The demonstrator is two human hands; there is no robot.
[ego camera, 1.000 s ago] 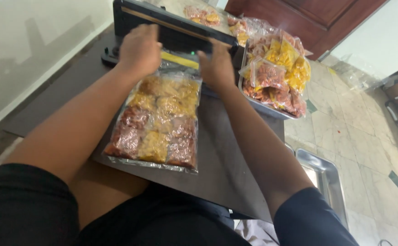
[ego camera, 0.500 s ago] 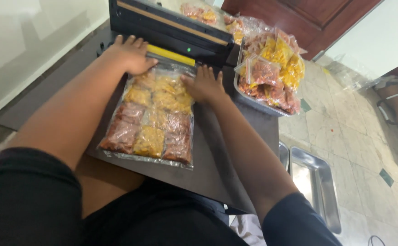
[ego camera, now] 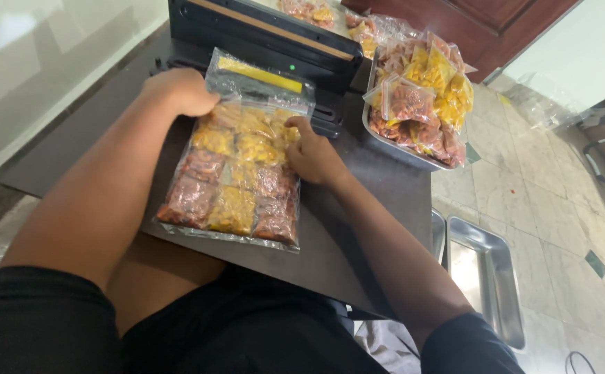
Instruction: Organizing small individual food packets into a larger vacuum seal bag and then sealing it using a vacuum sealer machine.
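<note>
Clear plastic bag of yellow and reddish-brown snack packets (ego camera: 237, 173): we record it flat on the dark brown table (ego camera: 379, 187), open end lying in the black sealing machine (ego camera: 268, 34) at the far side. Our left hand (ego camera: 178, 91) grips its far-left corner; our right hand (ego camera: 313, 154) presses its right edge. We judge the mouth should lie smooth and wrinkle-free across the bar.

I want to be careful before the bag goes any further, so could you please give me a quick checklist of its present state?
1. Left hand on the clear bag: ok.
2. Right hand on the bag's right edge: ok.
3. Bag mouth lying over the black sealer: ok.
4. Mouth flat, without wrinkles: not ok.
5. Packets inside kept clear of the mouth: ok.
6. Sealer ready: cannot tell.
</note>
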